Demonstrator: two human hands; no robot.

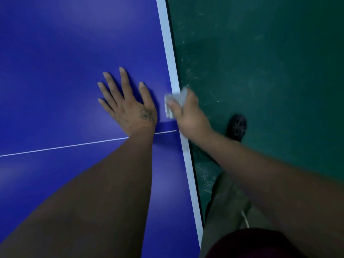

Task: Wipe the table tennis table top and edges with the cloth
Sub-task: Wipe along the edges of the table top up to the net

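Observation:
The blue table tennis table (65,62) fills the left of the view, with a white band (170,53) running along its right edge. My left hand (128,105) lies flat on the blue top with its fingers spread, close to that edge. My right hand (188,112) grips a small grey-white cloth (170,107) and holds it against the white band and the table's side; the fingers curl over the edge and are partly hidden. The cloth and right hand look blurred.
A thin white centre line (65,146) crosses the table top below my left hand. Right of the table is a dark green floor (270,71) with pale scuffs. My dark shoe (237,127) and trouser leg (223,202) stand close to the table's edge.

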